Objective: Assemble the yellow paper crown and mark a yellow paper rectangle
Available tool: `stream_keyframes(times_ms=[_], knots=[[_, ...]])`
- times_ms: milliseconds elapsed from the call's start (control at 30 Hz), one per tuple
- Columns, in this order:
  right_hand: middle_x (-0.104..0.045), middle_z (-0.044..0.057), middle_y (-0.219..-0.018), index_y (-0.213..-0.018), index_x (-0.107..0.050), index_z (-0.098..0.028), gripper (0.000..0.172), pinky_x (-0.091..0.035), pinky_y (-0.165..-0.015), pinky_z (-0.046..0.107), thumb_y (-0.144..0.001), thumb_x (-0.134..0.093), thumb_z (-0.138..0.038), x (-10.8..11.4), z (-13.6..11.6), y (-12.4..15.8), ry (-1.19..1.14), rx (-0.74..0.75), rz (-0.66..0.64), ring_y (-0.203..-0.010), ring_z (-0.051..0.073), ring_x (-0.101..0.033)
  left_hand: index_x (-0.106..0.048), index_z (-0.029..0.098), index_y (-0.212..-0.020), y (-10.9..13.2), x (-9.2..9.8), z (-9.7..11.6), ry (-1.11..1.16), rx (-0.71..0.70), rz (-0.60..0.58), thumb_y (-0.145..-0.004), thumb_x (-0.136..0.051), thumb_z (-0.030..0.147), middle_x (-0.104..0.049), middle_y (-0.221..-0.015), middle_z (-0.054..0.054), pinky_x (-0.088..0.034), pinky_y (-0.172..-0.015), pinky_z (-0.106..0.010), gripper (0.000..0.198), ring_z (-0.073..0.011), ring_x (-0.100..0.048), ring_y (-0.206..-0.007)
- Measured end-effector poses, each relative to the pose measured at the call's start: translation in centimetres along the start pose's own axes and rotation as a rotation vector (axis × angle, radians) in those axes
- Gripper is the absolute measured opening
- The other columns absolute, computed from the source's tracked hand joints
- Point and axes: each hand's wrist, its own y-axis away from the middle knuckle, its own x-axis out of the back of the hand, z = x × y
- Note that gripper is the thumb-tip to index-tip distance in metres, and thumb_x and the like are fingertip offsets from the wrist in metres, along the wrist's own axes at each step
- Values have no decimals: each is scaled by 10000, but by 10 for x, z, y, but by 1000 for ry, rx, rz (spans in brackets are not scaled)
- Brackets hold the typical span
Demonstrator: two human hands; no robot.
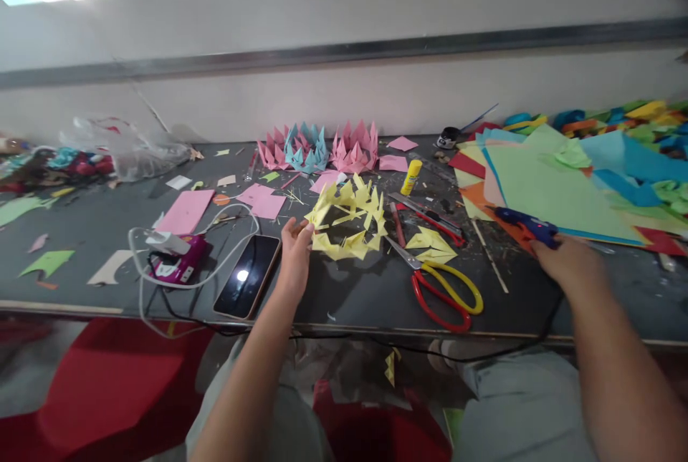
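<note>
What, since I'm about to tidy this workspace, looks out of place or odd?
A piece of yellow paper is below the front edge of the table, apparently on the floor, while the yellow paper ring sits on top. A black cord also sags below that edge, where it might snag.

1. On the table (365, 297), the paper ring (349, 246) is placed, the left hand (297, 251) at its left edge.
2. The phone (248, 277) is laid left of this hand, the socket block (192, 256) further left.
3. Right of the ring, scissors (416, 266) are placed; behind them, the glue stick (411, 177).
4. The glue gun (529, 224) is held in the right hand (572, 265), before the sheets (559, 190).
5. Behind the ring, crowns (306, 152) are set near the wall (344, 100).
</note>
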Motion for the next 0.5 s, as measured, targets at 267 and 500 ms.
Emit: stream_keyframes(times_ms=[267,500], knots=[[-435,14,-550,-621,-397,-254,154,-374,-566,384,-628,-541,-308,26,-33,30,-465,-222,33,-555,212,-488,-453,189,-747,-10,23,16,112,283,48,-791,-444,252,-528,-617,25,-414,-487,-176,77,-78,-530,-499],[-514,-45,-667,-767,-453,-229,425,-421,-484,255,-423,-691,-302,30,-76,66,-1048,-151,-167,-539,106,-473,-572,142,-730,-19,34,16,49,314,3,-742,-503,197,-583,-564,-5,-463,-500,-207,89,-100,-544,-465]])
